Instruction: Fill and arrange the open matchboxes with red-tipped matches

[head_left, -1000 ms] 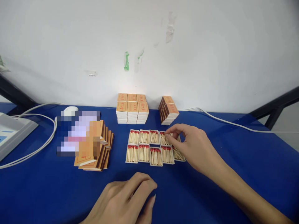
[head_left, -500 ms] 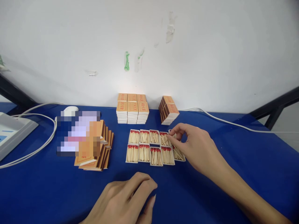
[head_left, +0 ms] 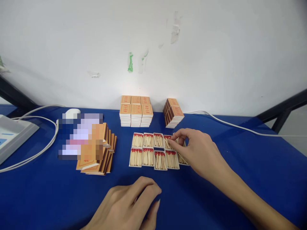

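Note:
Two rows of open matchbox trays (head_left: 148, 150) full of red-tipped matches lie on the blue table (head_left: 227, 179). My right hand (head_left: 195, 150) hovers over the right end of the rows, thumb and forefinger pinched at the matches in the far right tray, which it partly hides. My left hand (head_left: 129, 207) rests on the table near me, fingers curled under; nothing shows in it.
Stacked closed matchboxes (head_left: 136, 111) stand at the wall, with a tilted stack (head_left: 173, 113) to their right. A pile of flat orange sleeves (head_left: 98, 153) lies to the left, beside a blurred patch. White cables (head_left: 35, 153) and a grey device (head_left: 11, 134) sit far left.
My right hand's fingertips have shifted slightly over the far right tray, closing into a tighter pinch. My left hand has stayed put.

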`<state>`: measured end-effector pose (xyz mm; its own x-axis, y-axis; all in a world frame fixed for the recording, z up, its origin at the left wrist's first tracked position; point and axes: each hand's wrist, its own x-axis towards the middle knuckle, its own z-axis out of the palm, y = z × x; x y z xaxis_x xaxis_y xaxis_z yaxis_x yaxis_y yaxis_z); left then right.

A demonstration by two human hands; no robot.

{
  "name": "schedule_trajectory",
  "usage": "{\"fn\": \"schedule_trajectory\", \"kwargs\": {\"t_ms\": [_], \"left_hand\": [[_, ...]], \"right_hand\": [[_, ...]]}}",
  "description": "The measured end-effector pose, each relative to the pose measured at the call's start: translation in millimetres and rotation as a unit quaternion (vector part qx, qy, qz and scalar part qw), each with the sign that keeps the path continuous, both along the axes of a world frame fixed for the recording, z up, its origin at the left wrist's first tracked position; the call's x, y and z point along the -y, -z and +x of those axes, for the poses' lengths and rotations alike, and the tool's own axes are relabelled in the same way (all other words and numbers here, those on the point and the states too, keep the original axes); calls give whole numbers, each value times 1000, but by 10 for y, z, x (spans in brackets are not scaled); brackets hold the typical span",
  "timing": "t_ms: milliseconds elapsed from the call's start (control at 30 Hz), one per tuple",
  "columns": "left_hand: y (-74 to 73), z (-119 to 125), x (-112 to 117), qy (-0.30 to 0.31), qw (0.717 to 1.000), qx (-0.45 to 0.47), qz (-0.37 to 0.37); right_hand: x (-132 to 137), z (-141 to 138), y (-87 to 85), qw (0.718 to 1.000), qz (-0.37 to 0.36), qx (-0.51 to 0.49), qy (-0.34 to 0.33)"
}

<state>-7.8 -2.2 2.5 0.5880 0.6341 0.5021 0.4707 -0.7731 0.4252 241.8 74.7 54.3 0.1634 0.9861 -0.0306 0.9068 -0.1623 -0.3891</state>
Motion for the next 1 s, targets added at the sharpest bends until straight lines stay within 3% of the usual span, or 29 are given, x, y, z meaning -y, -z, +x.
{"fn": "schedule_trajectory", "kwargs": {"t_ms": [1000], "left_hand": [[9, 5, 6, -1, 1000, 6, 0]], "right_hand": [[-58, -47, -87, 998, -52, 45, 4]]}}
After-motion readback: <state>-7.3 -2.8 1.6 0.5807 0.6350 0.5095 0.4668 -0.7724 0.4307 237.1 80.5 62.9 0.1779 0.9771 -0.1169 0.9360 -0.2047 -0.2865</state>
